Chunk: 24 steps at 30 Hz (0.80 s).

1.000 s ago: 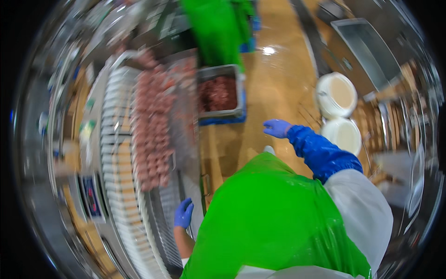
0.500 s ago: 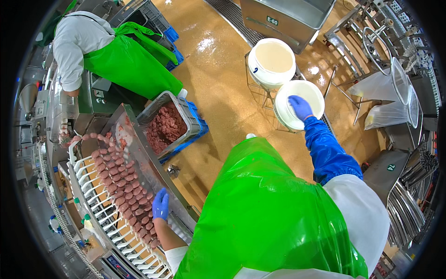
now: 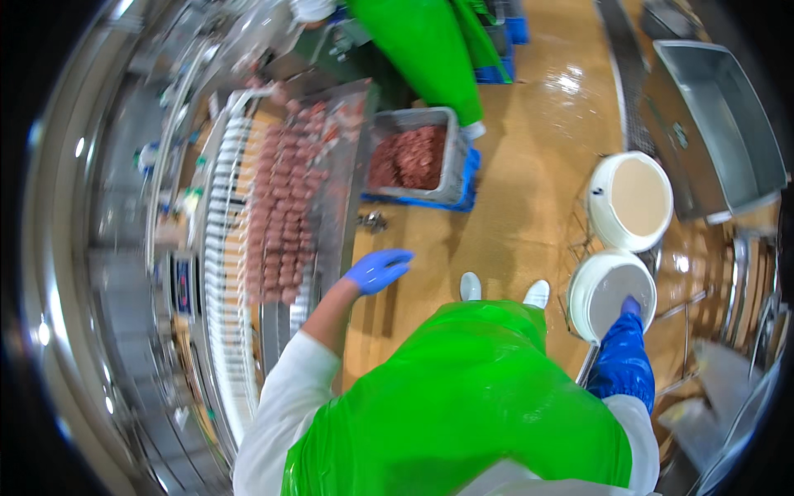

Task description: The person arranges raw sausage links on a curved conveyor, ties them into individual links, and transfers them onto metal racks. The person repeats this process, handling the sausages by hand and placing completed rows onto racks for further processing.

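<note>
My left hand (image 3: 380, 270), in a blue-violet glove, hangs in the air beside the metal table's edge with its fingers stretched out and nothing in them. Rows of linked raw sausages (image 3: 285, 215) lie to its left along the metal table (image 3: 337, 198). My right hand (image 3: 631, 306), gloved and with a blue sleeve cover (image 3: 622, 360) on the forearm, reaches down into the nearer white tub (image 3: 581, 306), which holds a greyish, cloudy liquid. Its fingers are dipped or hidden there, so their state does not show.
A second white tub (image 3: 597, 202) with pale beige contents stands just beyond. Ground meat (image 3: 413, 157) fills a grey crate (image 3: 451, 157) on a blue base. A co-worker's green apron (image 3: 422, 50) is close behind it. At far right stands a deep steel bin (image 3: 728, 124). White prongs (image 3: 227, 281) line the left.
My view has turned, shifting the sausages and tubs in the picture. My left hand has moved off the sausages, out past the table edge. My right hand has gone down into the nearer tub.
</note>
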Available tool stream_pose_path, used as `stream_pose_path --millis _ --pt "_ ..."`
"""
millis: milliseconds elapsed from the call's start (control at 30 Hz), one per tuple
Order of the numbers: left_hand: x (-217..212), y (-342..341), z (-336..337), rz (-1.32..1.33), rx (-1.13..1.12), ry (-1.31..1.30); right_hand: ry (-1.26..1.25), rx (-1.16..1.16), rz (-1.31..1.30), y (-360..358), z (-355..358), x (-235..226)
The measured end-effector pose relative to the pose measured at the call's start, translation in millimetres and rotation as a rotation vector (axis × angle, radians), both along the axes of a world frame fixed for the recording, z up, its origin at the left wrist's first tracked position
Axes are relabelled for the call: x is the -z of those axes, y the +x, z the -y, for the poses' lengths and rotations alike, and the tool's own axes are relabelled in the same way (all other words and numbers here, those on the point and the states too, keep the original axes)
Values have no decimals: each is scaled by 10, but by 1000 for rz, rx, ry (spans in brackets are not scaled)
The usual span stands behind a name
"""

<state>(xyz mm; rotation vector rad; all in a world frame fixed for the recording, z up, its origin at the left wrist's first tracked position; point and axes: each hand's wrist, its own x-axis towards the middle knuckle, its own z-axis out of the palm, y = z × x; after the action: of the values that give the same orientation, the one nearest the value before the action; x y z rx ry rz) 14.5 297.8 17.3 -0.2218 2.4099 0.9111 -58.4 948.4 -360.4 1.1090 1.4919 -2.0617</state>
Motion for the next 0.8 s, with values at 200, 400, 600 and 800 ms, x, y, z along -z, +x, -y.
stream_pose_path --millis 200,400,600,800 --pt "685 -385 -1174 -18 -45 430 -711 19 -183 -187 453 -834" --pt "-14 -595 -2025 113 239 982 -655 -1178 -436 -45 2152 -3995" --pt "-394 89 -1521 -271 391 911 -649 -1998 -1211 -175 3228 -4730" --pt "1148 1967 -599 364 109 -32 391 -2322 -435 -405 3200 -2879"
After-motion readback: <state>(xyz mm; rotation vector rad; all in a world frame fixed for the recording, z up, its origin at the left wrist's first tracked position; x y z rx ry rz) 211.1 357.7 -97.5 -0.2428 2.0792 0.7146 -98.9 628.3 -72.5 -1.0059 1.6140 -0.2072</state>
